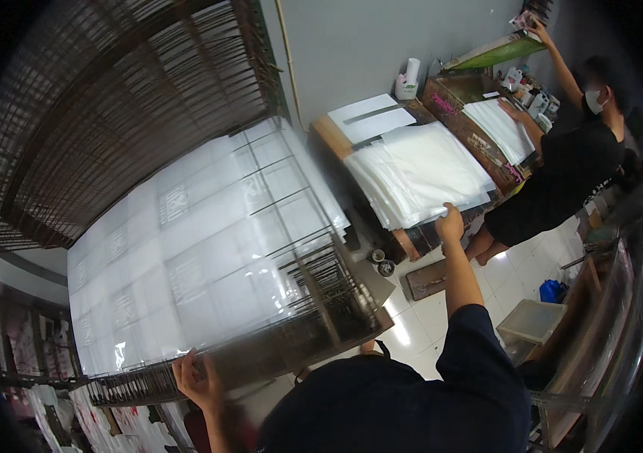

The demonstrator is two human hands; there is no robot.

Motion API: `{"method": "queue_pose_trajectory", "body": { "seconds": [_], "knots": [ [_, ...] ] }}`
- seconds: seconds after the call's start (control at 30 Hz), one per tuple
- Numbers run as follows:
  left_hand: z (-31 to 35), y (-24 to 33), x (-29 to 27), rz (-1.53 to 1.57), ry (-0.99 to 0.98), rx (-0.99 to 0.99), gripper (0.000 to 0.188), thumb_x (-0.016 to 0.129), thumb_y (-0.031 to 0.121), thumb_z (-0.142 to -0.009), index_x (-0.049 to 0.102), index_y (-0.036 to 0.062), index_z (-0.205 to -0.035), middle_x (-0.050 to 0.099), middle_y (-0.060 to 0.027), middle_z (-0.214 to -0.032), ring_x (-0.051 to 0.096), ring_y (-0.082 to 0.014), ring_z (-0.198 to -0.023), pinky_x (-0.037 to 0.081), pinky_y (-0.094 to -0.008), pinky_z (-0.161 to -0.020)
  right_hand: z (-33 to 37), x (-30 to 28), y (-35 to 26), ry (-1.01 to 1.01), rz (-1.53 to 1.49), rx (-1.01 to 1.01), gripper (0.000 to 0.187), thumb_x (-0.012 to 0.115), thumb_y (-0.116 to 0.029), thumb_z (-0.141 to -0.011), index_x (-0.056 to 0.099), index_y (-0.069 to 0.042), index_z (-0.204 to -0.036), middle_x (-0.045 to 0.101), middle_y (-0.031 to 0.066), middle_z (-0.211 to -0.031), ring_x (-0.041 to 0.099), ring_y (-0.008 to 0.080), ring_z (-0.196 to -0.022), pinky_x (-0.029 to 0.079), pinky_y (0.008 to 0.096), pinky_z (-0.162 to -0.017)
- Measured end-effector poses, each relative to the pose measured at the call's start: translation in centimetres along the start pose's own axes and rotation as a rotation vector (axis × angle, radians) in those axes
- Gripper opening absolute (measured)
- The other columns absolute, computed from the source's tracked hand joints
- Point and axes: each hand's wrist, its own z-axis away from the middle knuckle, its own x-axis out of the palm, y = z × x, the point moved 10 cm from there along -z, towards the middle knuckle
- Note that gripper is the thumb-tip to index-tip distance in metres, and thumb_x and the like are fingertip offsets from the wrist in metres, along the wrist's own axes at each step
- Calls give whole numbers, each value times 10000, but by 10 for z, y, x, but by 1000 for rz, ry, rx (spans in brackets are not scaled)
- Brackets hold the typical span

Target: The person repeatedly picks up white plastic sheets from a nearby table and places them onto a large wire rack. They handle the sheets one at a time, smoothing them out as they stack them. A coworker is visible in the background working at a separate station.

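My right hand (450,224) pinches the near right corner of a fanned stack of translucent plastic bags (423,174) on a wooden table. At lower left, my left hand (199,381) has its fingers curled at the front edge of a wire drying rack (261,343). Printed clear bags (178,249) lie in rows over the top shelf of that rack, white lettering showing on several of them. Whether the left fingers also touch a bag is too small to tell.
Raised wire shelves (125,90) lean up behind the rack. To the right, a co-worker (563,174) in a mask stands at a second table, one hand on white sheets (499,130), the other on a raised green printing screen (491,53). A plastic box (533,321) sits on the tiled floor.
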Motion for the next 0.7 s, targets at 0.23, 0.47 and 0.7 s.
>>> {"method": "queue_pose_trajectory", "body": {
  "seconds": [0.23,0.47,0.7],
  "knots": [
    [-11,155,92,74,-212,316,264,714,62,-652,647,55,-908,597,-74,-759,571,-208,-626,451,-296,-550,-20,53,3,-34,54,-348,391,570,17,-658,605,-91,-1032,610,120,-1066,545,336,-992,455,401,-851],
    [-23,297,200,545,-763,186,357,727,116,-694,607,29,-1020,577,-69,-849,538,-131,-674,450,-227,-573,8,3,5,172,-246,-402,327,576,7,-643,632,-74,-955,614,99,-966,531,308,-930,436,403,-814],
    [58,330,429,636,-1245,-934,477,659,210,-798,491,-37,-1170,556,-105,-1011,565,-207,-856,488,-333,-670,66,-88,-61,286,-396,-489,411,585,-1,-652,635,-101,-1048,583,65,-983,499,300,-917,427,404,-792]
  ]
}}
